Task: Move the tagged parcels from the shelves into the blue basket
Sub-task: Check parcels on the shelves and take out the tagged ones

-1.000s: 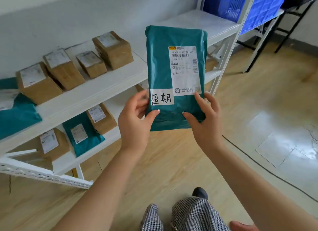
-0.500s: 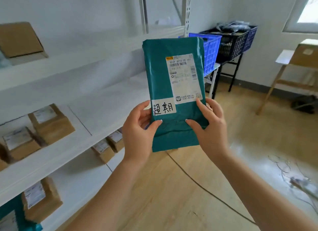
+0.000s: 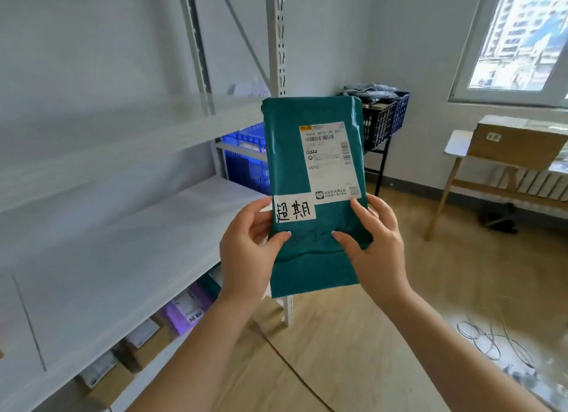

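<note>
— Where now, the teal parcel point(image 3: 313, 196)?
— Held upright in front of the shelves point(image 3: 123, 227), gripped by left hand point(image 3: 246, 258) and right hand point(image 3: 378, 252) — thumbs on front, blue basket point(image 3: 246, 162) behind.

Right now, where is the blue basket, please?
In the head view the blue basket stands left of centre, on a low white shelf behind the white rack upright, partly hidden by the teal parcel that both hands hold.

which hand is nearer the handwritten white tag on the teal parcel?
Left. The left hand grips the teal parcel right beside the handwritten tag, fingers at its edge. The right hand grips the opposite side, apart from the tag.
</note>
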